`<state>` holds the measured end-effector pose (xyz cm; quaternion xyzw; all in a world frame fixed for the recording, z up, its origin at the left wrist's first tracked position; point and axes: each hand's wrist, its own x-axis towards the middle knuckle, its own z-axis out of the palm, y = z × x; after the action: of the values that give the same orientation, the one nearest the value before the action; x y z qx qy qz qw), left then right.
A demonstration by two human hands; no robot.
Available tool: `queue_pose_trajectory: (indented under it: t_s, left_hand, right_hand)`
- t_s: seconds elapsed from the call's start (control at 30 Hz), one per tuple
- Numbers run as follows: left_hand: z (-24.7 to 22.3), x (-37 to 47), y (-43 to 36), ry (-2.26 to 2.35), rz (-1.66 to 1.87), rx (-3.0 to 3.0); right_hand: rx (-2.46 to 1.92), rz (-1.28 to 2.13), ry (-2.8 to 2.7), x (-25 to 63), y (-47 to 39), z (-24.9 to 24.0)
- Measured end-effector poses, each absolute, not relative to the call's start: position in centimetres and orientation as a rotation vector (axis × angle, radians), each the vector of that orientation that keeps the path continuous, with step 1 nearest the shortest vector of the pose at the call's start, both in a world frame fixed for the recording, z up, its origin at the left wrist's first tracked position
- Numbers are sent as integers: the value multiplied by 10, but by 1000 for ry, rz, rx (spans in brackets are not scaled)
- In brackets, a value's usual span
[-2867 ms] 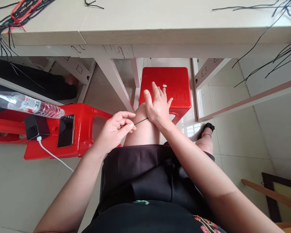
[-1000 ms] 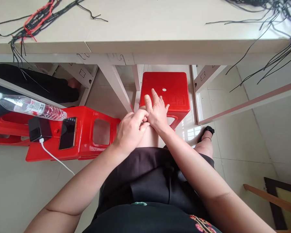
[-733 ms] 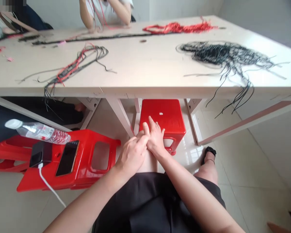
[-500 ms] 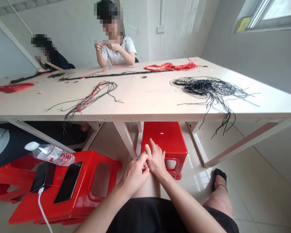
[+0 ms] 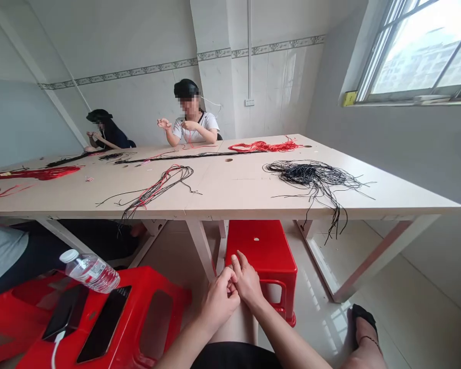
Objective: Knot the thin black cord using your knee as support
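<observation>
Both of my hands rest together over my lap, in front of the table's edge. My left hand is closed, its curled fingers pressed against the thumb side of my right hand. Whether anything lies inside those curled fingers is hidden. Stretched forward, the fingers of my right hand hold nothing. Beyond them, under the table, stands a red plastic stool. On the table lie a bundle of black and red cords and a tangled heap of black cord, both with ends hanging over the edge.
To my left, a red stool carries a water bottle, a phone and a black box with a white cable. Red cords lie farther back. Two people sit across the table; another person's leg shows at left.
The view has tilted upward, so more wall and window show and the table sits lower. My hands keep the same clasped pose. The person opposite has moved their hands apart.
</observation>
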<state>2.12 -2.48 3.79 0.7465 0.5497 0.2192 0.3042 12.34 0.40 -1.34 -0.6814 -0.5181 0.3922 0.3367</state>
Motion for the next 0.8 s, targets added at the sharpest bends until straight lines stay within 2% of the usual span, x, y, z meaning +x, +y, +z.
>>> queue_pose_trajectory:
  t_s: [0.5,0.8]
  left_hand:
    - [41,18,-22,1442,441,2121]
    - [35,19,-23,1468,541,2065]
  right_hand:
    - [-1742,1007,-1331,120,3,-14]
    - [-1736,955,-1341,120,6,-18]
